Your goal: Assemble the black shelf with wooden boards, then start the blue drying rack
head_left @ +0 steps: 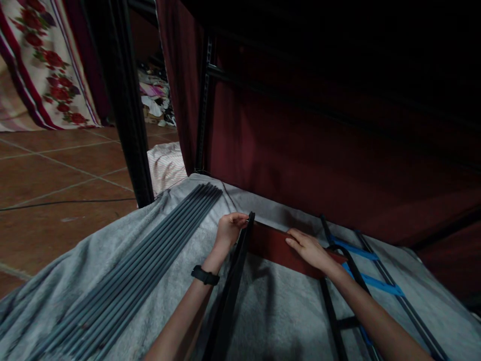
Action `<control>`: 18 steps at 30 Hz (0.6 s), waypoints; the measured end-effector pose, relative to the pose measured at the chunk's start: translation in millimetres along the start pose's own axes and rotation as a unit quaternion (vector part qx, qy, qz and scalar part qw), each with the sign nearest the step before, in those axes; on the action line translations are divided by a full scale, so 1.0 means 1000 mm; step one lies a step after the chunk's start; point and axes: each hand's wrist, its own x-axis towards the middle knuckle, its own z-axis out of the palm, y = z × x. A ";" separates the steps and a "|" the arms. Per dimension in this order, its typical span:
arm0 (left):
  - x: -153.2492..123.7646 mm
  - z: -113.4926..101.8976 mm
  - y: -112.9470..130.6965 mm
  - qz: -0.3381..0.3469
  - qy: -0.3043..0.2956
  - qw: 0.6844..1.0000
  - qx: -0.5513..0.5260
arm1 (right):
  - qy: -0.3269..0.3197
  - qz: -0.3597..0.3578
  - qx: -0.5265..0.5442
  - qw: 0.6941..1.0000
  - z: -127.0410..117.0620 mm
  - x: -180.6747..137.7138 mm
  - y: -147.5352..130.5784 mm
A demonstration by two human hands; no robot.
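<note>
My left hand (230, 229), a black band on its wrist, is at the far end of a long black metal bar (235, 273). Its thumb and fingers are pinched together against the bar's side; whatever lies between them is too small to make out. A flat red-brown panel (272, 244) stands on edge, with one end meeting the bar near that hand. My right hand (306, 247) grips the panel's top edge, thumb on the near side and fingers over the far side. Part of the panel is hidden behind my right hand and forearm.
Several grey rods (150, 255) lie side by side on the grey blanket (283, 306) at left. Black bars with blue crosspieces (381, 285) lie at right. A dark upright post (126, 110) stands at left; a maroon cloth (319, 165) hangs behind.
</note>
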 end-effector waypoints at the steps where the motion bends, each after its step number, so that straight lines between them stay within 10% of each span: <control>1: -0.001 0.000 0.002 -0.003 0.000 1.000 -0.011 | 0.001 -0.001 0.000 1.000 0.000 0.000 0.001; 18: -0.011 0.011 0.005 -0.024 0.043 0.997 -0.061 | 0.014 -0.014 -0.022 1.000 -0.001 0.001 -0.003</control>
